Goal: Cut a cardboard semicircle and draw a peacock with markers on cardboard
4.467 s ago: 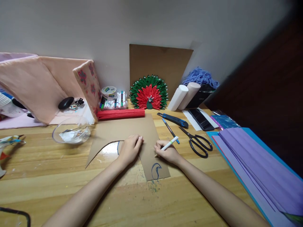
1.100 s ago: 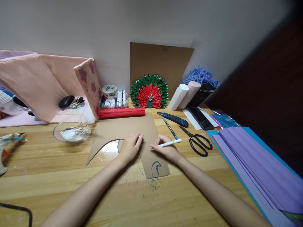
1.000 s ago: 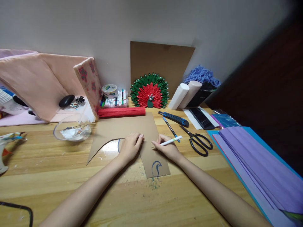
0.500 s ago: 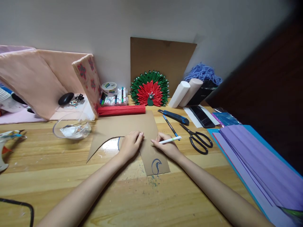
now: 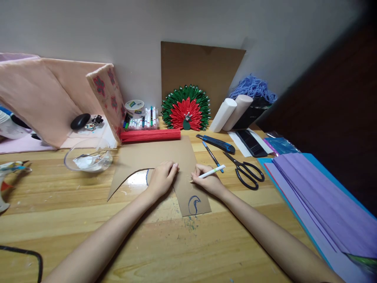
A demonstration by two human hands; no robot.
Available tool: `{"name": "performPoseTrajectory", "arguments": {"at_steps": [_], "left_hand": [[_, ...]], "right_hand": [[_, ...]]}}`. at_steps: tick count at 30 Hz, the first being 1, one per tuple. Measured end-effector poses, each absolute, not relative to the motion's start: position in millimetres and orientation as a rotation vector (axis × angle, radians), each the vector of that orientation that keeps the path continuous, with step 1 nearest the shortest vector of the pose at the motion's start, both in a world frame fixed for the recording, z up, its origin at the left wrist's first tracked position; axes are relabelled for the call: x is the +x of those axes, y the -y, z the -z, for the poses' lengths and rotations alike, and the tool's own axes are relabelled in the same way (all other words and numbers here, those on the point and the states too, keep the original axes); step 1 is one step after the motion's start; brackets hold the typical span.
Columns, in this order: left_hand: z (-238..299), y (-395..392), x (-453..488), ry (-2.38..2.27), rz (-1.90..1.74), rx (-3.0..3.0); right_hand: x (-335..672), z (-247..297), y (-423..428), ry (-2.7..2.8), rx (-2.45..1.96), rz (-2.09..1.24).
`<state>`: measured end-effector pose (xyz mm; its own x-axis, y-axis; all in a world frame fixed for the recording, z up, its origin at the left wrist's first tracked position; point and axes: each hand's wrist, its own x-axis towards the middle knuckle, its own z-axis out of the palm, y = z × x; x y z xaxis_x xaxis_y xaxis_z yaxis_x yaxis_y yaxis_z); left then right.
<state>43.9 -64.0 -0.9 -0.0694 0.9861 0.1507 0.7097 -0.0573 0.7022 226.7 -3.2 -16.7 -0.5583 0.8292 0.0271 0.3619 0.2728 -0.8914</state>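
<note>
A brown cardboard sheet (image 5: 153, 155) with a curved cut-out lies flat on the wooden table (image 5: 206, 243). My left hand (image 5: 161, 179) rests on it with fingers curled, pressing it down. My right hand (image 5: 208, 181) is closed on a white marker (image 5: 211, 171), whose tip touches the cardboard between my hands. A small blue curved shape (image 5: 193, 204) is drawn near the sheet's lower corner.
Black scissors (image 5: 246, 173), a blue utility knife (image 5: 216, 143) and a pen (image 5: 212, 156) lie to the right. Purple and blue paper sheets (image 5: 318, 196) lie at far right. A glass bowl (image 5: 88, 159), red paper roll (image 5: 150, 135), marker box (image 5: 143, 122) and paper peacock (image 5: 185, 108) stand behind.
My right hand shifted the marker slightly along the cardboard, its rear end rising a little. My left hand stayed on the sheet. The view tilted a bit.
</note>
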Motion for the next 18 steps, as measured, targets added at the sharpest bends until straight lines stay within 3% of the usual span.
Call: {"name": "performPoseTrajectory", "arguments": {"at_steps": [18], "left_hand": [[0.2,64.2,44.0,-1.816,-0.900,1.802]], "right_hand": [[226.8,16.0,2.3,1.897,-1.054,-1.302]]}}
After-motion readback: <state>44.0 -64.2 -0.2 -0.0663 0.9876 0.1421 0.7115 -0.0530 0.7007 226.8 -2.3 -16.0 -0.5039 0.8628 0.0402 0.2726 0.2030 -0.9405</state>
